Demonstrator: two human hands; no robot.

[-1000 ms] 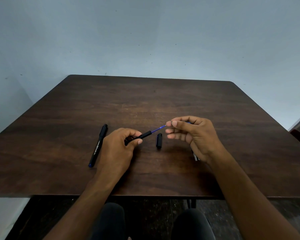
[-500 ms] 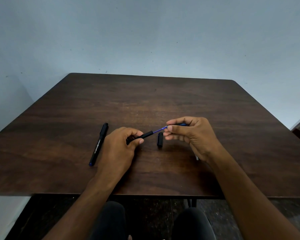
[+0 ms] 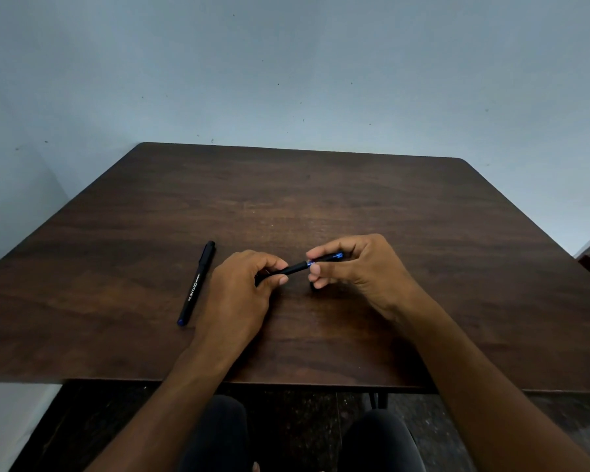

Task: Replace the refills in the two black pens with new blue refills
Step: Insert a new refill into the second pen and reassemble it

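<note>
Head view: slim matte pen [image 3: 295, 268], woodgrain table [image 3: 321, 206]

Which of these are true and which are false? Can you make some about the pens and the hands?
1. Both hands hold one black pen. True: the left hand grips the barrel and the right hand pinches the other end.
2. A second pen lies on the table, left of the hands. True.
3. The second pen stands upright. False: it lies flat.
4. The second pen has white writing on it. True.
5. The table is white. False: it is dark brown wood.
6. The right hand rests flat on the table. False: its fingers are curled around the pen.
</note>
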